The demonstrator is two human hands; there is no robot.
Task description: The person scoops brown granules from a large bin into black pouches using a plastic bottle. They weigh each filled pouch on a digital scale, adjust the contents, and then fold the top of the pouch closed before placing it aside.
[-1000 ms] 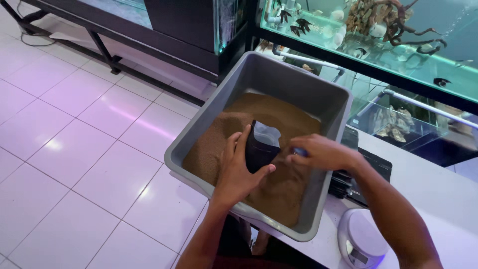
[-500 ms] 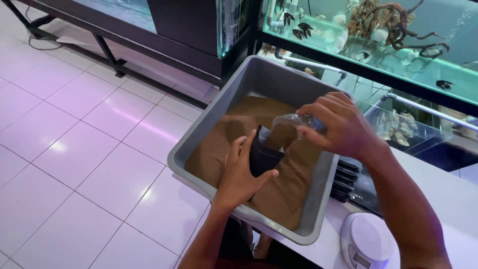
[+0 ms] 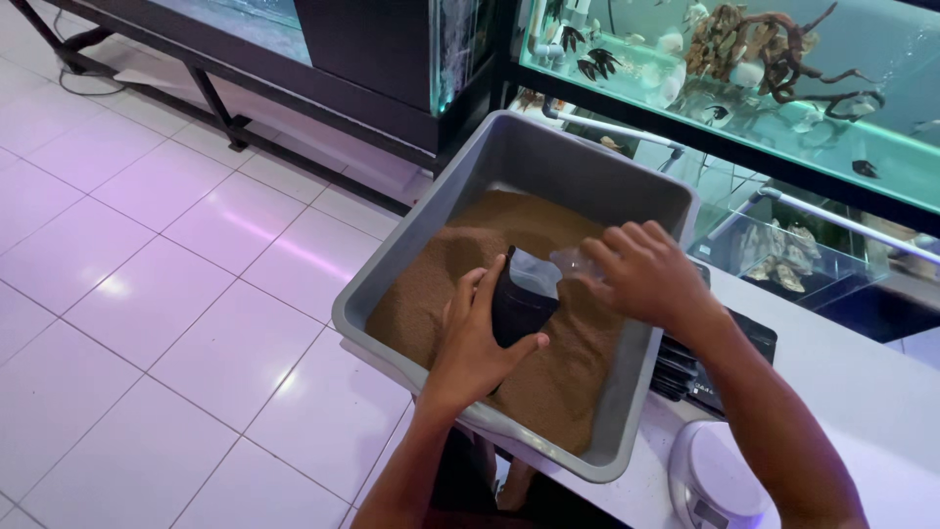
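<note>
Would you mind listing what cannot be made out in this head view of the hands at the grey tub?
- Small clear container: mostly covered by the right hand; its shape and contents are unclear.
- Black pouch: its lower part is hidden behind the left hand.
- White scale: cut off by the bottom edge.
- Black device behind the grey tub: partly hidden by the right forearm and tub.
- Fish in the aquarium: too small to identify.

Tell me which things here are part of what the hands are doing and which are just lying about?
In use:
- left hand holding a dark pouch
- right hand with a small clear cup
- grey tub of brown granules

Just lying about:
- white scale
- black device
- fish tanks
</note>
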